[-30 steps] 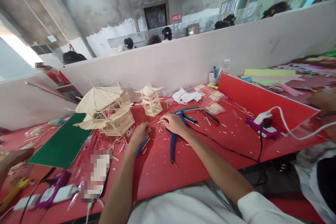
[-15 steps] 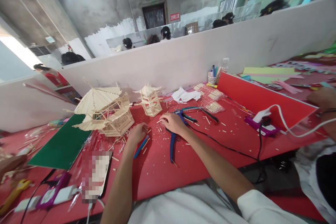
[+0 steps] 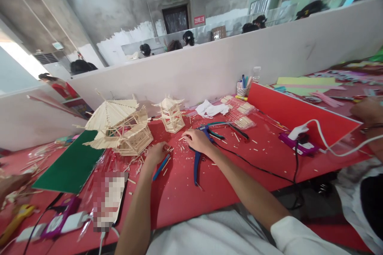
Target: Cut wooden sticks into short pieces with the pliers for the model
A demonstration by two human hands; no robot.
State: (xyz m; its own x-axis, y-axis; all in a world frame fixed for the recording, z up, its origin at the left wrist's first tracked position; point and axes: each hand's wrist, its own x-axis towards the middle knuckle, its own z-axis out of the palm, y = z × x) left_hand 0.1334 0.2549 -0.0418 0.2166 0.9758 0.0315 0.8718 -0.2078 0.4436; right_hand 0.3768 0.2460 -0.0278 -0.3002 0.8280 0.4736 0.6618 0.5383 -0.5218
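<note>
My left hand [image 3: 157, 153] is low over the red table, fingers curled, with short wooden sticks [image 3: 170, 150] at its fingertips. A blue pen-like tool [image 3: 161, 167] lies just beside it. My right hand [image 3: 196, 141] is closed in a pinch, and a short pale wooden stick [image 3: 181, 138] juts from its fingertips. Under and beside that hand lies a blue glue gun [image 3: 196, 165], its cable running right. A large stick-built pavilion model [image 3: 119, 125] stands left of my left hand. Behind both hands stands a smaller stick tower [image 3: 172, 115].
Green-handled pliers [image 3: 220, 129] lie beyond the glue gun. White tissue [image 3: 212, 108] and bagged sticks [image 3: 243, 121] are behind. A red board [image 3: 299, 113] and purple power strip [image 3: 295, 143] stand right. A green board [image 3: 68, 165] and phone [image 3: 112, 199] lie left. Other people's hands show at both edges.
My left hand has shifted slightly, and short sticks now show at its fingertips. My right hand has stayed nearly still. The hand at the far right edge has moved a little.
</note>
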